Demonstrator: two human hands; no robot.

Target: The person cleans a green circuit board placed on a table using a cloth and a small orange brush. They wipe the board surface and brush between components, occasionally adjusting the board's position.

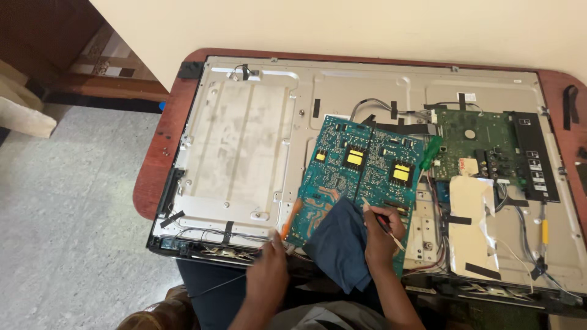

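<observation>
Mid-repair on teal power board (358, 177): right hand (382, 235) gripping thin probe (384, 225) beside dark cloth (338, 244); left hand (269, 269) clutching orange-handled tool (291, 220). Next likely needs steady tip placement.

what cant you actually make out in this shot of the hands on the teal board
Head view only:
- Near corner of the teal circuit board: covered by the dark blue cloth.
- Right hand: its thin tool's tip is too small to identify.
- Left hand: blurred; its hold on the orange-handled tool is unclear.
- Green board: parts too small to tell.
- Panel's near right corner: cut off by the frame edge.
</observation>
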